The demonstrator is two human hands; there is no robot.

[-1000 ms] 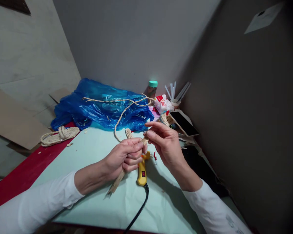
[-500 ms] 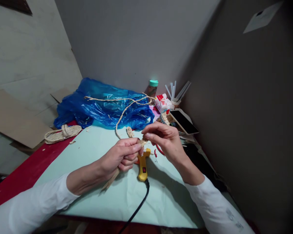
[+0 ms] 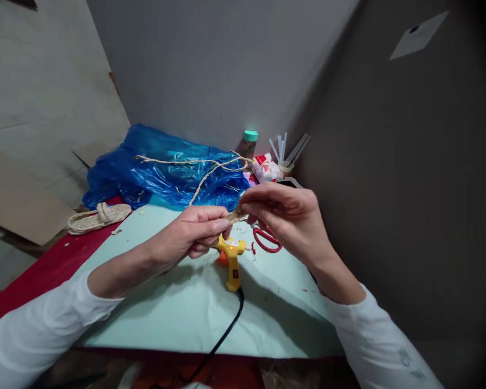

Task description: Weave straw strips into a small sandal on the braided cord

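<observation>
My left hand [image 3: 194,233] and my right hand [image 3: 285,213] are raised above the pale green mat [image 3: 178,302], each pinching one end of a short piece of braided straw [image 3: 235,216]. A long braided straw cord [image 3: 204,181] runs from the hands back over the blue plastic bag [image 3: 162,173]. Below the hands lies a yellow glue gun [image 3: 231,259] with a black cable [image 3: 222,337]. Red-handled scissors [image 3: 266,240] lie just under my right hand.
A coil of straw braid [image 3: 99,216] lies on the red table surface [image 3: 28,286] at left. At the back stand a green-capped bottle [image 3: 249,141], a red and white packet [image 3: 265,168] and a cup of glue sticks [image 3: 285,154]. A dark wall stands close on the right.
Both hands have lifted the straw piece higher and away from the glue gun. The camera has shifted, and the red scissors now show under my right hand; the phone is hidden.
</observation>
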